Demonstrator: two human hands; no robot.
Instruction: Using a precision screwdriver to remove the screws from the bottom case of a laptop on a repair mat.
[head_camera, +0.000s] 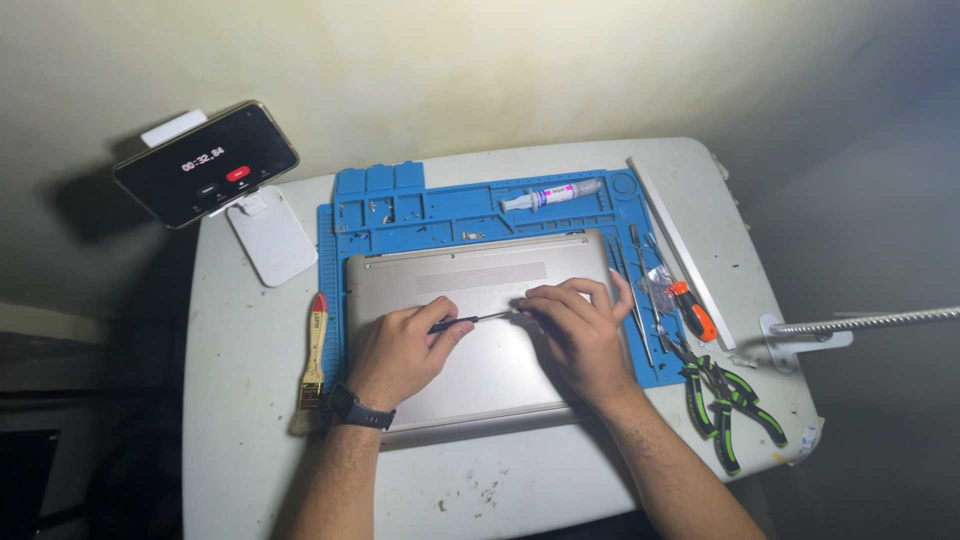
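Note:
A silver laptop (470, 285) lies bottom side up on a blue work mat (440, 212) on a white table (240, 400). My left hand (400, 350), with a black watch on its wrist, grips the dark handle of a thin screwdriver (470, 320). The tool lies nearly flat over the laptop's base, its tip pointing right. My right hand (575, 325) rests on the base with its fingertips at the screwdriver's tip, hiding that spot.
A paintbrush (314, 350) lies left of the mat. A phone (206, 163) on a white stand sits at the back left. A syringe tube (550, 194) lies on the mat's top edge. Tweezers, an orange-handled screwdriver (692, 310) and green-black pliers (725, 405) lie at the right.

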